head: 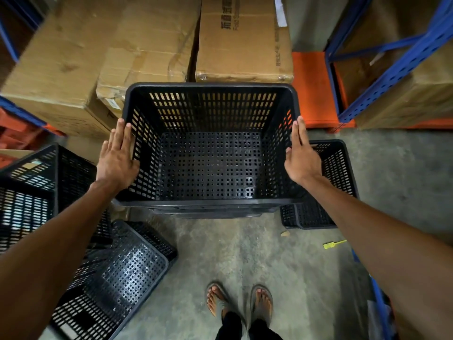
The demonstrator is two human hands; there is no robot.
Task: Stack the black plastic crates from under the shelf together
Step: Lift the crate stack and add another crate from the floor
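Observation:
A black slotted plastic crate (210, 143) sits upright in the middle, nested on a stack whose rims show below its near edge. My left hand (117, 155) lies flat with straight fingers against its left rim and wall. My right hand (300, 153) is flat with straight fingers at its right rim. Another black crate (335, 168) stands on the floor at the right, partly behind my right arm. At the left, one crate (36, 182) is tipped up and another (117, 278) lies overturned with its base showing.
Cardboard boxes (103, 55) fill the space behind the crate. Blue shelf posts (392, 69) and an orange shelf base (316, 89) stand at the back right. The concrete floor (245, 253) holds a yellow tag (333, 244). Feet in sandals (239, 300) stand at the bottom.

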